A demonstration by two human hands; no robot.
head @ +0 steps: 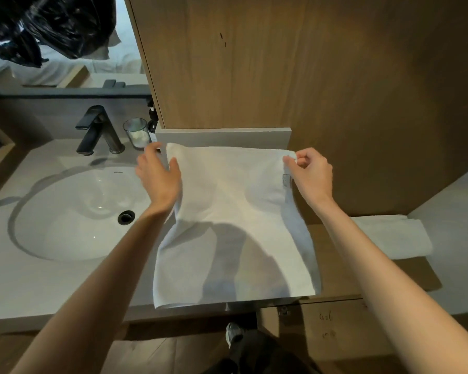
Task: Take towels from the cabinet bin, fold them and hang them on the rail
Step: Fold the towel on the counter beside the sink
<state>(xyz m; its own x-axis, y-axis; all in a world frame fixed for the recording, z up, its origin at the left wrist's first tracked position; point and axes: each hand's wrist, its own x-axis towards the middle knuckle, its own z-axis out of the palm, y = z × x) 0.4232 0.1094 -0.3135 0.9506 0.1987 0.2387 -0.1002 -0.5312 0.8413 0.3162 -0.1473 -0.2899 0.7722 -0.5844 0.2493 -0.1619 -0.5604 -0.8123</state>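
Towel, white: left hand grips ten-o'clock corner, right hand pinches two-o'clock corner; advise top edge taut, corners level.

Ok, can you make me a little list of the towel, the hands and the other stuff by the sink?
towel: white, spread over the counter
left hand: holds its top left corner
right hand: pinches its top right corner
second towel: folded, lying to the right
sink: white, left of the towel
tap: black, behind the sink
glass: beside the tap
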